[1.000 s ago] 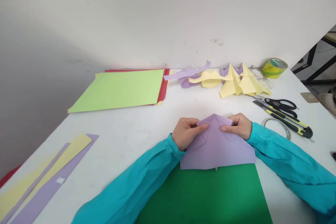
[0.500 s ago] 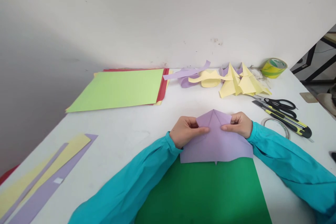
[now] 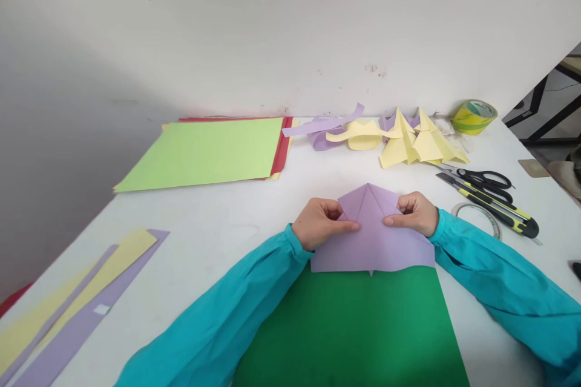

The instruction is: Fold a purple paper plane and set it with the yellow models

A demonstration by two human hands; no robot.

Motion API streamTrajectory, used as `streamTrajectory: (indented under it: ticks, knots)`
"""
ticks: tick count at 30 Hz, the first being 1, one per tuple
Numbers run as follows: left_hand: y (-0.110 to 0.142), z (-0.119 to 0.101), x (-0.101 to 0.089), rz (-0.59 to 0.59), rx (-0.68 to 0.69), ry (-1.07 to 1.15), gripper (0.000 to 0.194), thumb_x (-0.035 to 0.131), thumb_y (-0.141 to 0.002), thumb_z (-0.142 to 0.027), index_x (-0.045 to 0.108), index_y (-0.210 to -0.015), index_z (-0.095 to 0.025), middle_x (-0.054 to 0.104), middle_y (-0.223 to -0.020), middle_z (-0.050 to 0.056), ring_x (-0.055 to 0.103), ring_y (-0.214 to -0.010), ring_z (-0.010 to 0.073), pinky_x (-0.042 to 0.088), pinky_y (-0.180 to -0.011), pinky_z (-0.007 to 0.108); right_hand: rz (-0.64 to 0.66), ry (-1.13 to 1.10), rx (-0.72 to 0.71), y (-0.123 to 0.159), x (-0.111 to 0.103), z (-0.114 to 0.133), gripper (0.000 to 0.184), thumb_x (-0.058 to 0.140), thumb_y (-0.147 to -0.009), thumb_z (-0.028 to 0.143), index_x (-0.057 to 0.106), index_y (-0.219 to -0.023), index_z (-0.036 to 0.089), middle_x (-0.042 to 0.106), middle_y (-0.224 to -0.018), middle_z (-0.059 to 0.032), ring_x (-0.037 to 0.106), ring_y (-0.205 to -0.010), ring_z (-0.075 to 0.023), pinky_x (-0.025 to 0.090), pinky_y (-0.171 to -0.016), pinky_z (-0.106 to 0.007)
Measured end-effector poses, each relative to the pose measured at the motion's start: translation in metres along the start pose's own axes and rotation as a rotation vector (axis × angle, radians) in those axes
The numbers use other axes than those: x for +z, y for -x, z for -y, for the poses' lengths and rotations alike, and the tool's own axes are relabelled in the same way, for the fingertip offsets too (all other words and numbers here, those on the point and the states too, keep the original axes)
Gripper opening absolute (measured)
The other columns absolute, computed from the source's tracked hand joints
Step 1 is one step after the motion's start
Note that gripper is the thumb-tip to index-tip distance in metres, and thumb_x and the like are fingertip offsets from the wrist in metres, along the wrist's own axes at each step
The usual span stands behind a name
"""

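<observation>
Both of our hands are closed in a pinch on one folded purple paper: our left hand grips its left side between thumb and fingers, our right hand its right. We have it over the far part of the green sheet. Green print inside the yellow tape roll is too small for us to read.

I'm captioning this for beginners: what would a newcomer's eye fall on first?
Probably the folded purple paper, held right of centre between the left hand and right hand. Next, the dark green sheet nearer the viewer, and the lime-green sheet farther back, on the left.
</observation>
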State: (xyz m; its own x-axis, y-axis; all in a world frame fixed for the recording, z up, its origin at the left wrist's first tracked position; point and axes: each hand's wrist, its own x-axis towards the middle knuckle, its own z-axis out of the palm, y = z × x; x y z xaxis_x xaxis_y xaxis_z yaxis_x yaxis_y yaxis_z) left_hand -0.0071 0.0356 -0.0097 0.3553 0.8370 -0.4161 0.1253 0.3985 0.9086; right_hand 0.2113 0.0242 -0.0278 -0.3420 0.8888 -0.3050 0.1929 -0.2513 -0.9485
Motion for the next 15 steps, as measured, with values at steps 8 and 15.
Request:
streamTrajectory:
  ticks: [8, 15]
  knots:
    - [-0.0009, 0.0004, -0.002, -0.102, 0.091, -0.074, 0.028, 0.079, -0.043, -0.024, 0.052, -0.042, -0.014, 0.047, -0.039, -0.007, 0.044, -0.039, 0.0063, 0.037, -0.038, 0.018, 0.027, -0.08, 0.003, 0.0006, 0.0021, 0.0011, 0.037, 0.077, -0.049, 0.042, 0.055, -0.056, 0.014, 0.058, -0.052, 0.0021, 0.053, -0.046, -0.0098, 0.041, -0.043, -0.021]
    - [-0.0038, 0.0036, -0.0033, -0.092, 0.134, -0.064, 0.031, 0.079, -0.042, -0.03, 0.053, -0.043, -0.015, 0.05, -0.041, -0.005, 0.045, -0.04, 0.0079, 0.038, -0.037, 0.02, -0.018, -0.11, 0.024, -0.0007, 0.0049, 0.0008, 0.036, 0.079, -0.044, 0.037, 0.053, -0.053, 0.014, 0.058, -0.049, 0.0026, 0.051, -0.042, -0.0086, 0.039, -0.039, -0.02]
